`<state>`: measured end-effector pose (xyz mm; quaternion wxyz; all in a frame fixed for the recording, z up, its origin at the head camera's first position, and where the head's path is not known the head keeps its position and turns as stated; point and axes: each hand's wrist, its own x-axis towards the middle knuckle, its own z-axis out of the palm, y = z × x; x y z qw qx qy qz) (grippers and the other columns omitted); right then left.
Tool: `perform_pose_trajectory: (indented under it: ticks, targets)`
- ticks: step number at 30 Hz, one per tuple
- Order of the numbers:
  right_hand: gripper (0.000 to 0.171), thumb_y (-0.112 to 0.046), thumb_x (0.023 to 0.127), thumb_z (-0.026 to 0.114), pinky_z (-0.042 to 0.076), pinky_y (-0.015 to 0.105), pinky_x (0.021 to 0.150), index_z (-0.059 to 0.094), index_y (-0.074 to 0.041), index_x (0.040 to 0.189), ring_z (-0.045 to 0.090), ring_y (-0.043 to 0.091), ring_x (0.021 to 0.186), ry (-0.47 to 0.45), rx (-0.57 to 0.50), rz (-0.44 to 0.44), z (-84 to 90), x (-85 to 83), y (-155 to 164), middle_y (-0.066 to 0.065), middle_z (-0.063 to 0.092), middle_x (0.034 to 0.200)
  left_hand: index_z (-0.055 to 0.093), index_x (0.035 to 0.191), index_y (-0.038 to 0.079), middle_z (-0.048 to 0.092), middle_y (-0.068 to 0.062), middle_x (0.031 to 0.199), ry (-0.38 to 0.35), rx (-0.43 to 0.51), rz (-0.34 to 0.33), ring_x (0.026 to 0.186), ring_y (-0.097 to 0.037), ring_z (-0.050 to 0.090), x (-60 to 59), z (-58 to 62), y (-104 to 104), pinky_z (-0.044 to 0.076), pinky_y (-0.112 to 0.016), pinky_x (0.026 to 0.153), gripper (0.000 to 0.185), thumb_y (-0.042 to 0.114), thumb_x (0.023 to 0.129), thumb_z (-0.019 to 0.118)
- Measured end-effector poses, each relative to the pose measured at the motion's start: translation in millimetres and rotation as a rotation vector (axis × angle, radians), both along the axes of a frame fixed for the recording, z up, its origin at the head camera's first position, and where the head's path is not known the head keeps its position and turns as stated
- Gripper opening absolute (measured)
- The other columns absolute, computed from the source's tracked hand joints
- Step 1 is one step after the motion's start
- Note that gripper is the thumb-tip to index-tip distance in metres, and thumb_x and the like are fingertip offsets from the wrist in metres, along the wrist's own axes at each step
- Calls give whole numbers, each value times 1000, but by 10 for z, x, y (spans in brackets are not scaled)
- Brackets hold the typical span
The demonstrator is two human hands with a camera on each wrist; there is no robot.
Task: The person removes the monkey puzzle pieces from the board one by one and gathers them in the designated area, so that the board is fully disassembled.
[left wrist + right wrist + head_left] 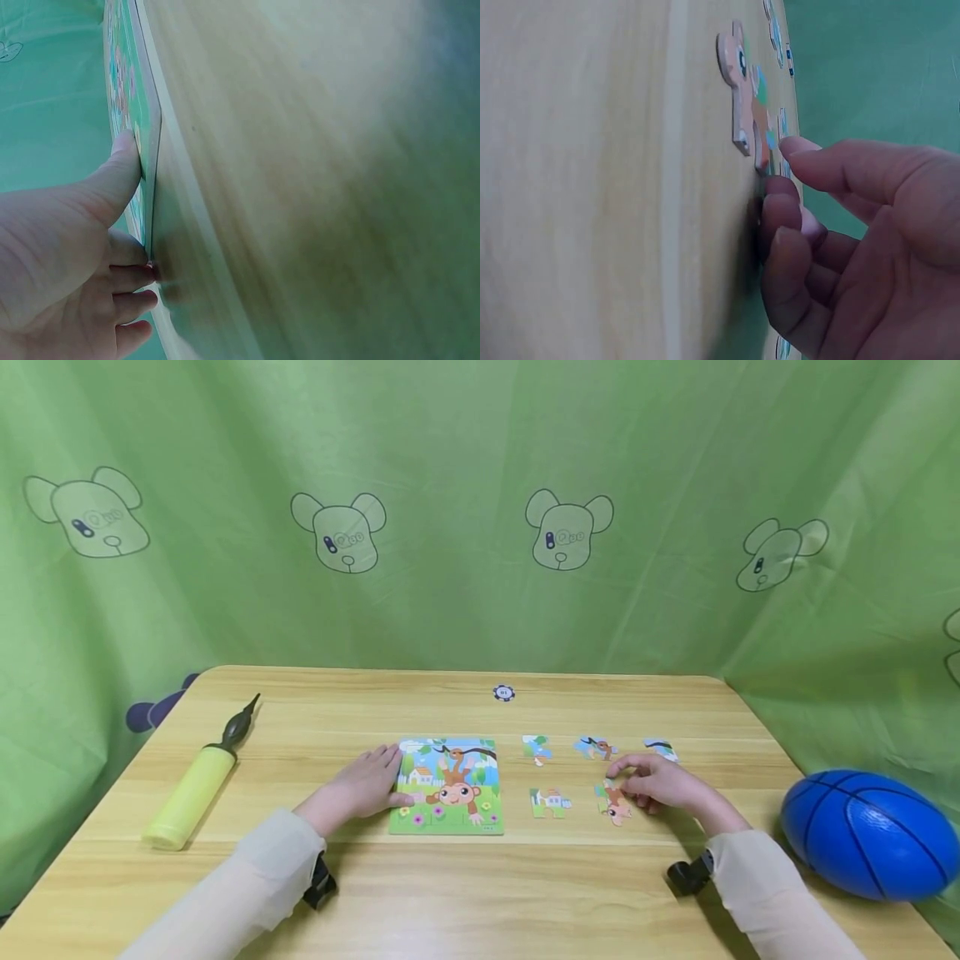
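Observation:
A square monkey jigsaw puzzle [442, 818] lies flat on the table. My left hand [369, 783] rests along its left edge, thumb on the printed top and the other fingers extended beside the rim, as the left wrist view also shows. To the right, a monkey-face puzzle piece [617, 807] lies on the wood. Loosely bent, the fingers of my right hand [657, 782] hover at that piece's right side. In the right wrist view, thumb and fingertips are apart, close to the piece [741, 97]. A house piece [551, 803] lies left of it.
Behind are a tree piece [536, 748], a snake piece [596, 747] and a branch piece [660, 748]. A round chip [504, 693] sits near the far edge. A yellow hand pump [191, 797] lies left; a blue ball [870, 835] stands right. Green curtain [457, 610] hangs behind the table.

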<state>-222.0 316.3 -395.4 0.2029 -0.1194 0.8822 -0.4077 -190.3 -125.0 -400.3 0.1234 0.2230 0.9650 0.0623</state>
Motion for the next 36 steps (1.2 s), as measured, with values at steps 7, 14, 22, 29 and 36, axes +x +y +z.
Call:
perform_pose_trajectory:
  ticks: [7, 14, 22, 29, 36]
  targets:
    - [25, -4, 88, 54, 46, 29, 46, 58, 1, 112, 49, 19, 58, 11, 24, -7, 10, -7, -12, 7, 49, 68, 27, 138, -12, 21, -26, 145, -1, -1, -3, 133, -38, 20, 5, 0, -2, 17, -46, 109, 79, 47, 90, 49]
    - [31, -5, 90, 54, 42, 27, 44, 52, 7, 119, 45, 17, 53, 54, -11, 53, 112, 9, -85, 10, 50, 68, 26, 139, -11, 21, -25, 146, -2, -7, -2, 133, -38, 19, -1, -7, 1, 17, -45, 109, 80, 48, 90, 49]
    - [35, -8, 92, 53, 43, 29, 47, 49, 6, 124, 46, 20, 55, 48, -90, 92, 181, -33, -382, 19, 53, 76, 27, 138, -11, 21, -25, 145, 1, -6, -2, 133, -38, 20, 3, 0, 1, 17, -46, 109, 80, 48, 90, 50]
    - [33, -9, 90, 58, 46, 33, 49, 54, 1, 121, 47, 23, 60, 87, -90, 184, 188, -72, -774, 13, 52, 81, 27, 139, -11, 22, -25, 145, 2, -4, -3, 133, -38, 20, 8, 6, -9, 18, -46, 109, 80, 47, 90, 50]
    - [31, -6, 87, 59, 48, 31, 50, 56, 2, 117, 50, 23, 60, 103, -63, 248, 128, -107, -1180, 9, 53, 83, 26, 139, -11, 22, -25, 145, 1, -6, -6, 133, -38, 20, 15, 9, -11, 18, -46, 109, 80, 48, 90, 49]
